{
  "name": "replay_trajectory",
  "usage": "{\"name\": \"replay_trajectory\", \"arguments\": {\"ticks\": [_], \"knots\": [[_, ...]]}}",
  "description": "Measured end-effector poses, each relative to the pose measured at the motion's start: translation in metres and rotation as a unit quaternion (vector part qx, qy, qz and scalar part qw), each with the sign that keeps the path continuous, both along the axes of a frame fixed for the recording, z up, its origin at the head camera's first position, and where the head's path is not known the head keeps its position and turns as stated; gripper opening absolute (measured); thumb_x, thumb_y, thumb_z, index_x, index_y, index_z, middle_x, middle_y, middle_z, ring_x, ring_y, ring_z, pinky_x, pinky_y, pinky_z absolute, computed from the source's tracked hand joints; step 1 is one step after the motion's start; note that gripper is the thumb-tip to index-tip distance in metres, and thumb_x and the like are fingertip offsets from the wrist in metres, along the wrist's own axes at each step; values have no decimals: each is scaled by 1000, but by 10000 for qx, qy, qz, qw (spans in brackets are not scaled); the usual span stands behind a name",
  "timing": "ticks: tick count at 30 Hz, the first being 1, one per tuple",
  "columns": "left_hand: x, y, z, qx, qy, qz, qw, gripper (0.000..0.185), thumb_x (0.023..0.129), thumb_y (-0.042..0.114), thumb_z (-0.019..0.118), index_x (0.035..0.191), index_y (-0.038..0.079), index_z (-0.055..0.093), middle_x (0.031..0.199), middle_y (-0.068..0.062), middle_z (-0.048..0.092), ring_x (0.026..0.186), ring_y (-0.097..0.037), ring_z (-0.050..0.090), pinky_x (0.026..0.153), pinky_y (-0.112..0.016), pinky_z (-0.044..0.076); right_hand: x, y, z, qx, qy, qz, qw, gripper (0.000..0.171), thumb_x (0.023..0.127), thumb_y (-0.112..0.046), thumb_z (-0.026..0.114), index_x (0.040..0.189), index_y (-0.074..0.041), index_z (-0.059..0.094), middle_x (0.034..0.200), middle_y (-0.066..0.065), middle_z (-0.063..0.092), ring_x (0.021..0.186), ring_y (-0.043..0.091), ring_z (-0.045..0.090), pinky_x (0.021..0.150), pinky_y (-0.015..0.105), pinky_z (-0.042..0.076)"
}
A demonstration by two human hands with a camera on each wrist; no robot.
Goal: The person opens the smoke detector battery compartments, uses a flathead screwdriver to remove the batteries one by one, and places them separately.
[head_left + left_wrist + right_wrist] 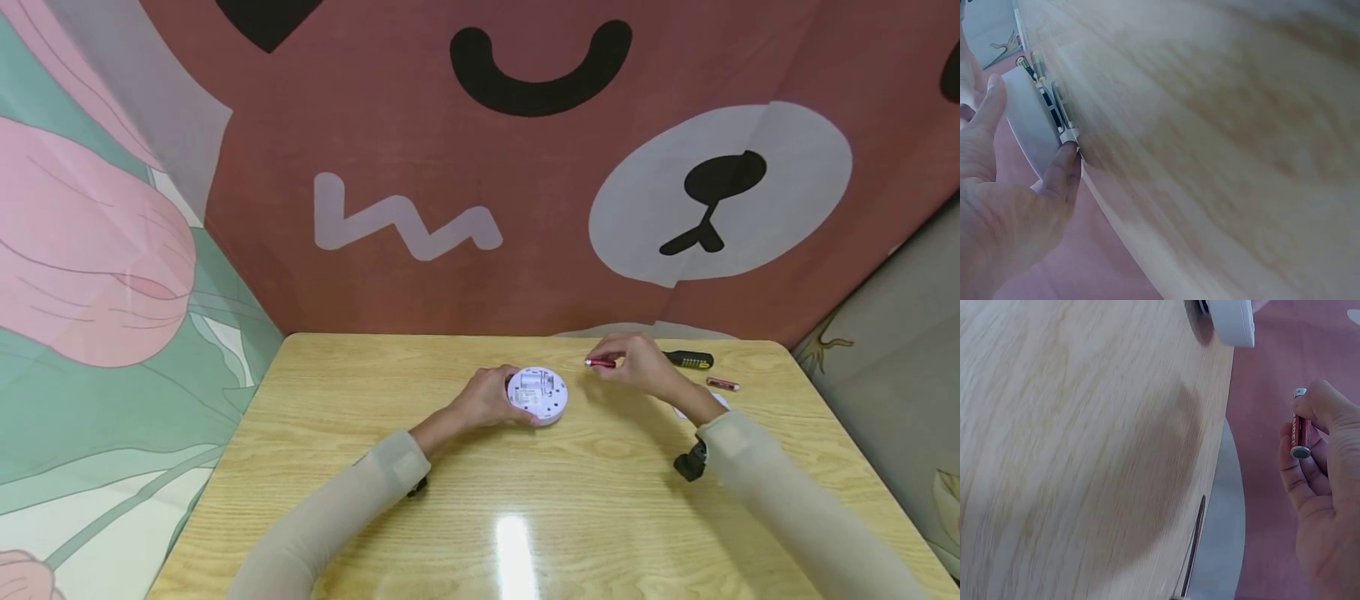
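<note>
Gripping round white device (pixel 537 394) at table (pixel 300 467) centre: left hand (pixel 486 398). Right hand (pixel 633 363), at 2 o'clock, pinches red battery (pixel 599 362).

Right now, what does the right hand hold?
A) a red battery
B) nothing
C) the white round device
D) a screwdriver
A: the right hand pinches a red battery between thumb and fingers, while the screwdriver lies on the table behind it.

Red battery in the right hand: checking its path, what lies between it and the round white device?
Only bare wooden table, in the head view, between red battery and round white device.
</note>
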State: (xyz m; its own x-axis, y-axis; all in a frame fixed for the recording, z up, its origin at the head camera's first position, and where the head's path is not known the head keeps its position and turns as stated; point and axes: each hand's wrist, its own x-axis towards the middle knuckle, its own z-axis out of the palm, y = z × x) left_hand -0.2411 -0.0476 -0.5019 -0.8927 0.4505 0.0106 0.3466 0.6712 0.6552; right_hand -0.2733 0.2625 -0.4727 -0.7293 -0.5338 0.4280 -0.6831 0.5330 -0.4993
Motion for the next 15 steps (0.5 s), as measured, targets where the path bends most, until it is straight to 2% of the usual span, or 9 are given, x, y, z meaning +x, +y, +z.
{"name": "replay_trajectory", "arguments": {"ticks": [2,8,15], "knots": [[0,0,0,-12,-3,2,10000,89,67,42,103,138,6,65,125,-8,75,112,-20,69,97,-32,54,0,4,0,18,-14,-15,10000,22,78,9,86,94,-5,84,88,-5,75,73,7,64,63,38,58],[0,0,0,-30,-6,-14,10000,89,67,42,103,138,6,65,125,-7,75,113,-20,69,97,-32,54,0,17,1,20,-75,-148,9999,24,78,12,85,95,-5,84,88,-5,75,75,10,65,66,33,58],[0,0,1,-35,1,9,10000,90,67,43,102,140,5,64,126,-8,74,113,-21,69,98,-33,54,-1,29,2,230,-212,-398,9987,23,81,9,85,100,-5,84,91,-4,75,76,11,66,66,41,59]]}}
